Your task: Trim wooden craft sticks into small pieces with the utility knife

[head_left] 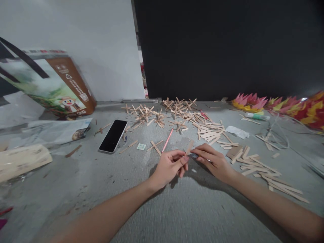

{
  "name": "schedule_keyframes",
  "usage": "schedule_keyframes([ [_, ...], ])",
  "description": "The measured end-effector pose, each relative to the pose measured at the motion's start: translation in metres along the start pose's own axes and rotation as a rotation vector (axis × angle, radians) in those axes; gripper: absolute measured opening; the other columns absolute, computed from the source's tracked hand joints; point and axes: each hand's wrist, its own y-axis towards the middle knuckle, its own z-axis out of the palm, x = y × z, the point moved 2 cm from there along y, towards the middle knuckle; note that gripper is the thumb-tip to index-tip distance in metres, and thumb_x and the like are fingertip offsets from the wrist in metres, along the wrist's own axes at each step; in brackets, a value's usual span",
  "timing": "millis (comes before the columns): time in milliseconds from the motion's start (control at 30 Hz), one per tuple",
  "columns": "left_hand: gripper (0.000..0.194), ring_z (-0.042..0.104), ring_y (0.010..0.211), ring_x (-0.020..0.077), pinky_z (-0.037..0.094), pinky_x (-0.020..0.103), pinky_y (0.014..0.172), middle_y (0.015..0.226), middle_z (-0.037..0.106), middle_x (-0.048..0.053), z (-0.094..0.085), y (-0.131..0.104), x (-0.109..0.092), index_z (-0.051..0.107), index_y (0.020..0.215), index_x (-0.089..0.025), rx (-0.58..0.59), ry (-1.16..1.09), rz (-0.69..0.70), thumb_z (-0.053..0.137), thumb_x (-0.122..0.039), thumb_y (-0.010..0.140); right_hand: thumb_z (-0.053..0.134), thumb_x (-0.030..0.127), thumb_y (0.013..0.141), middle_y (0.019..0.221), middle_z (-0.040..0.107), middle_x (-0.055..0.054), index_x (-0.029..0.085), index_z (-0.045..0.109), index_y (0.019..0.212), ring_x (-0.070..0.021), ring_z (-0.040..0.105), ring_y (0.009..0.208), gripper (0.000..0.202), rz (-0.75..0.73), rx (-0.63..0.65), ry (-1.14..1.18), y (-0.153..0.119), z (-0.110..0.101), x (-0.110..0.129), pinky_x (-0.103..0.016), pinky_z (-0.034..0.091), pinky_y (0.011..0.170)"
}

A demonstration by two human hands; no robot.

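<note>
In the middle of the table my left hand (174, 163) pinches a wooden craft stick (189, 147), which points up and away. My right hand (214, 159) is closed beside it, fingertips close to the stick, with a small flat grey-blue piece (194, 155) in them; its kind is too small to tell. Beyond my left hand lie a pink patterned pencil (167, 140) and two crossed craft sticks (155, 147). Loose craft sticks (255, 165) are spread to the right of my right hand. Farther back is a pile of sticks joined into star shapes (149, 114).
A black phone (113, 136) and a small green-white packet (141, 146) lie left. A printed bag (65, 87) stands behind plastic packaging (25, 162). At right are a glue stick (257, 116), a cable (287, 138) and pink-yellow paper flowers (250, 102). A dark panel (227, 50) borders the back.
</note>
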Motion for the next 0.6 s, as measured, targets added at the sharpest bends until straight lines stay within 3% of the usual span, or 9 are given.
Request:
schedule_keyframes([
  [333,0.045,0.051,0.043,0.0064,0.035,0.02,0.044,0.068,0.064,-0.001,0.0018,0.0,-0.0012,0.067,0.089,-0.015,-0.007,0.018,-0.015,0.075,-0.059,0.086,0.054,0.024,0.105,0.116,0.07,-0.012,0.026,0.068,0.133,-0.024,0.07,0.104,0.031,0.003,0.007,-0.006,-0.0006,0.0016,-0.0017,-0.039,0.063,0.089],
  [600,0.05,0.047,0.044,0.0073,0.032,0.021,0.047,0.058,0.057,-0.001,-0.0024,0.0006,0.0043,0.064,0.07,-0.016,0.051,0.154,-0.001,0.067,-0.06,0.092,0.057,0.022,0.104,0.11,0.071,-0.011,0.026,0.069,0.13,-0.0223,0.07,0.098,0.029,-0.037,-0.018,0.015,0.0039,0.0017,0.0017,-0.036,0.062,0.084],
])
